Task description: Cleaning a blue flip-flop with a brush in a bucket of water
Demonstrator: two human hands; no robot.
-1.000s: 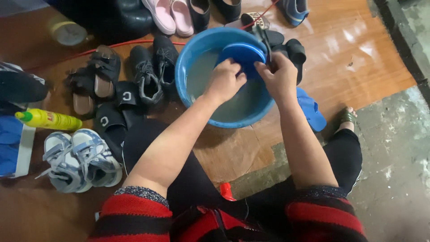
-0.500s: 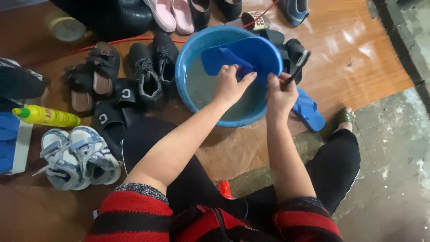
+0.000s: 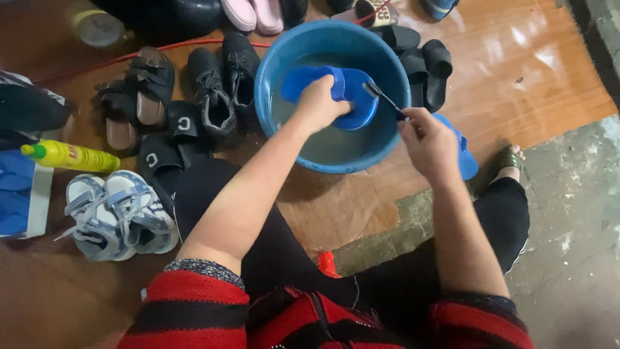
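A round blue basin (image 3: pixel 274 61) with water stands on the wooden floor in front of me. My left hand (image 3: pixel 320 103) grips a blue slipper (image 3: pixel 355 97) and holds it over the water inside the basin. My right hand (image 3: pixel 429 142) is closed on a small dark brush (image 3: pixel 382 97), whose bristle end touches the slipper's right side. A second blue slipper (image 3: pixel 466 158) lies on the floor just right of the basin, partly under my right wrist.
Black sneakers (image 3: pixel 223 81), brown sandals (image 3: pixel 139 97) and black slides (image 3: pixel 165 145) lie left of the basin. White-and-blue sneakers (image 3: pixel 116 213) and a yellow bottle (image 3: pixel 71 156) are further left. More black slides (image 3: pixel 426 64) sit right of the basin. Concrete floor (image 3: pixel 575 220) lies at right.
The slipper has risen out of the water and turned flat across the basin. My right hand pulled back to the basin's right rim, and the brush now shows against the slipper.
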